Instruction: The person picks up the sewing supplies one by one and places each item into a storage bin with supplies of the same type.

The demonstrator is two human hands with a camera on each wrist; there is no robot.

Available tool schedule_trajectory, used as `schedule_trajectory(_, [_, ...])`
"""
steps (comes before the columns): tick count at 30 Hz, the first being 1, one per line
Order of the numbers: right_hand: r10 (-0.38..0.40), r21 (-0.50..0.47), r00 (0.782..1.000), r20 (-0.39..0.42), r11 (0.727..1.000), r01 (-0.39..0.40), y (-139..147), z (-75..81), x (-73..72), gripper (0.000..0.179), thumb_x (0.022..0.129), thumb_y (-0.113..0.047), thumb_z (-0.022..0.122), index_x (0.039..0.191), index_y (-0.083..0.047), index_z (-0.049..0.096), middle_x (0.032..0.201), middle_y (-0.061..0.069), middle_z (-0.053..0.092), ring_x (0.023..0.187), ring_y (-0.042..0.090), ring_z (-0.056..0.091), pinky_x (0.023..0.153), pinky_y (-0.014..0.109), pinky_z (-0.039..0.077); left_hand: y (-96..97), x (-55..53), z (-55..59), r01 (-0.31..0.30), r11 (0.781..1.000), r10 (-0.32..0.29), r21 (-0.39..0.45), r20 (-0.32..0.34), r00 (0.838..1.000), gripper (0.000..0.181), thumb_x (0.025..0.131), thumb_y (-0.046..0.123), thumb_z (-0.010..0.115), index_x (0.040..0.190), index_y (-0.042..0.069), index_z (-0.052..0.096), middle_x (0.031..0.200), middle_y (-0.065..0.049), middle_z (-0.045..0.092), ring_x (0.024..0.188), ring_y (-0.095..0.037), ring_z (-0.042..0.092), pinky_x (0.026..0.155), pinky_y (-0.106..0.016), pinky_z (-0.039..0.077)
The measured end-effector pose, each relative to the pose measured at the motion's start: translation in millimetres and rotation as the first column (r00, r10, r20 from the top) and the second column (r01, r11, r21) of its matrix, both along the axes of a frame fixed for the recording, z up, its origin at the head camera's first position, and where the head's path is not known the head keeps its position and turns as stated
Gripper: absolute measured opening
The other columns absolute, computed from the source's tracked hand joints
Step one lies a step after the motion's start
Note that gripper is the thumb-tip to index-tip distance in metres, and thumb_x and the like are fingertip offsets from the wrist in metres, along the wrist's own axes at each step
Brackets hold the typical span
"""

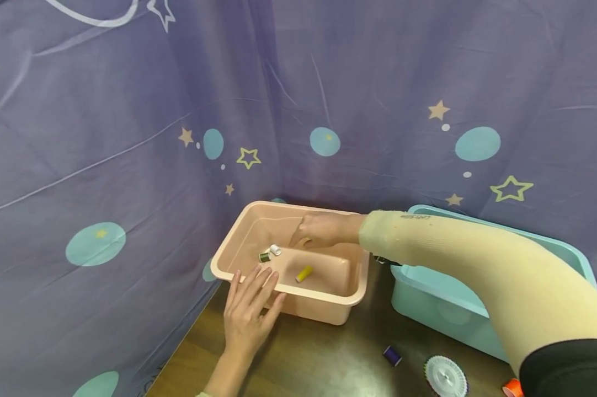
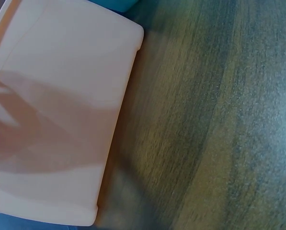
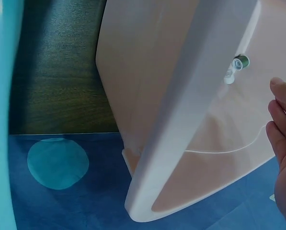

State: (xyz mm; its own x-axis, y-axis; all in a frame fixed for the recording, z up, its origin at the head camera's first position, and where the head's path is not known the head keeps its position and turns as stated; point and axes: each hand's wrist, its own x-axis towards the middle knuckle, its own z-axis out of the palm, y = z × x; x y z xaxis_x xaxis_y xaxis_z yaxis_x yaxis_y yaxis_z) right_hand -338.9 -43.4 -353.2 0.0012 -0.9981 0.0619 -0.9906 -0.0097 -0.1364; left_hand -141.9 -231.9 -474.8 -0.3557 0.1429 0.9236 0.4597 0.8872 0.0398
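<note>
While the left hand [image 1: 249, 314] rests straight fingers [image 1: 259, 285] on the near rim of the pink bin [image 1: 313, 310], a yellow spool [image 1: 304, 274] lies inside, with a green spool [image 1: 264, 257] and white spool [image 1: 275, 250] side by side farther back. The right hand [image 1: 320, 230] reaches in, fingers relaxed and unclenched, before the purple curtain [image 1: 373, 71].

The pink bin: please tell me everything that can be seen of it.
The pink bin looks like smooth plastic, rectangular, open-topped, with a wide rim and sloping walls. It stands upright on the table, left of the turquoise bin. Inside lie a white spool, a green spool and a yellow spool. The left hand rests fingers on its near rim; the right hand reaches inside, any contact unclear.
</note>
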Motion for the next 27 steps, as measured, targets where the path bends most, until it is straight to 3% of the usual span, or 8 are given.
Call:
schedule_trajectory(8, [-0.081, 0.096, 0.996, -0.034, 0.992, 0.084, 10, 2.4, 5.6, 0.033, 0.095, -0.008, 0.081, 0.128, -0.005, 0.077, 0.127, 0.008, 0.077, 0.114, 0.022, 0.076, 0.101, 0.033, 0.060, 3.7, -0.6, -0.4, 0.002, 1.000, -0.002, -0.003, 0.021, 1.000, 0.042, 0.107, 0.044, 0.063, 0.122, 0.008, 0.080, 0.123, -0.013, 0.078, 0.115, -0.041, 0.074, 0.128, -0.050, 0.034])
schedule_trajectory(16, [-0.135, 0.106, 0.986, -0.094, 0.984, 0.145, 28, 8.9, 14.2, 0.040, 0.095, -0.023, 0.082, 0.132, -0.009, 0.075, 0.128, 0.007, 0.077, 0.116, 0.023, 0.075, 0.105, 0.037, 0.058, 1.3, -0.4, 0.4, -0.010, 1.000, 0.010, 0.007, 0.036, 0.999, 0.044, 0.106, 0.046, 0.063, 0.122, 0.008, 0.080, 0.124, -0.013, 0.078, 0.116, -0.040, 0.074, 0.128, -0.050, 0.035])
schedule_trajectory(21, [-0.188, 0.111, 0.974, -0.129, 0.973, 0.202, 46, 21.6, 26.7, 0.044, 0.097, -0.029, 0.081, 0.136, -0.012, 0.074, 0.135, 0.005, 0.074, 0.124, 0.023, 0.071, 0.110, 0.041, 0.055, 1.0, 0.1, -0.1, -0.009, 1.000, 0.008, 0.015, 0.042, 0.999, 0.045, 0.106, 0.046, 0.064, 0.121, 0.008, 0.080, 0.123, -0.013, 0.078, 0.116, -0.041, 0.073, 0.128, -0.050, 0.034])
schedule_trajectory(27, [-0.269, 0.051, 0.959, -0.083, 0.960, 0.274, 75, 39.0, 47.8, 0.047, 0.094, -0.029, 0.084, 0.138, -0.014, 0.073, 0.136, 0.003, 0.074, 0.127, 0.021, 0.069, 0.108, 0.042, 0.057, 4.1, -2.4, -1.4, 0.006, 0.999, -0.008, 0.031, 0.048, 0.999, 0.044, 0.105, 0.045, 0.065, 0.122, 0.008, 0.080, 0.124, -0.014, 0.078, 0.117, -0.041, 0.073, 0.128, -0.051, 0.034])
